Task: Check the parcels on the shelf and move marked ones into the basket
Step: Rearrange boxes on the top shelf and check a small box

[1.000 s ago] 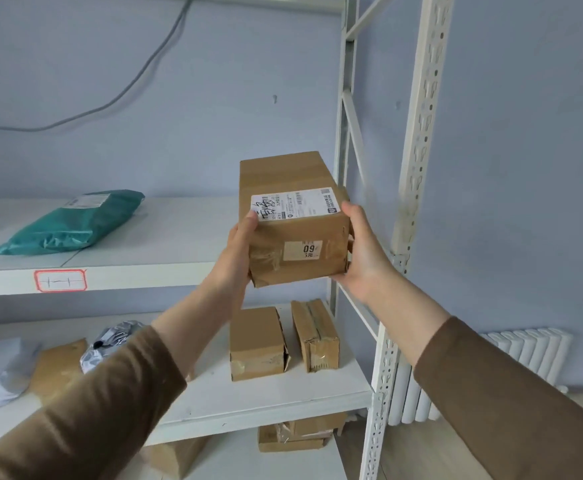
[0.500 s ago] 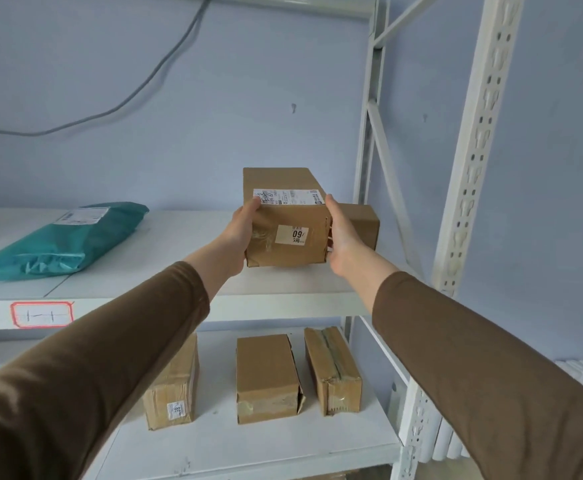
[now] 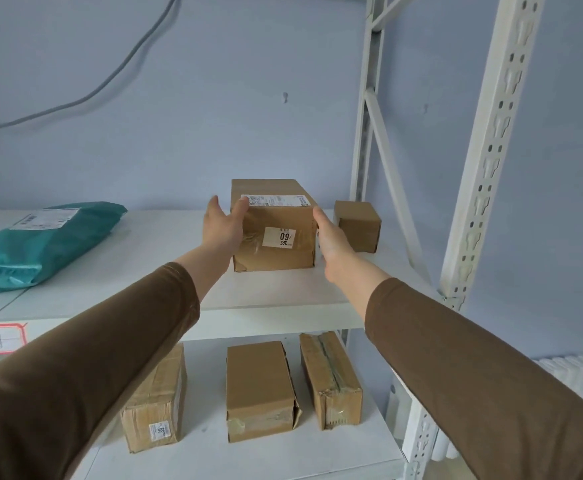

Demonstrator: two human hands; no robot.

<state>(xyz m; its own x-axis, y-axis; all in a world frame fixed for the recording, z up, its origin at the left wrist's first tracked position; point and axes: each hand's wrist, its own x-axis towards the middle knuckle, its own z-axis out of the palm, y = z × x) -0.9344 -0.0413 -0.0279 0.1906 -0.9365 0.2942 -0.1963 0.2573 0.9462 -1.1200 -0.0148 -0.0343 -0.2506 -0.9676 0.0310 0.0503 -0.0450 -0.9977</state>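
Flanking box (image 3: 274,233) on upper shelf (image 3: 283,289) near right edge: left hand (image 3: 221,230) and right hand (image 3: 331,242), fingers straight, relaxed. Risk: nudging box back into small box (image 3: 358,225) just beside it.

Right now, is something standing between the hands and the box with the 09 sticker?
Nothing visible does. The left hand and right hand flank the box on the upper shelf, fingers straight.

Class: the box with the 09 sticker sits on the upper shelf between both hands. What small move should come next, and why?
Probably draw both hands back. The box rests flat on the shelf, and the left hand and right hand are open beside it.
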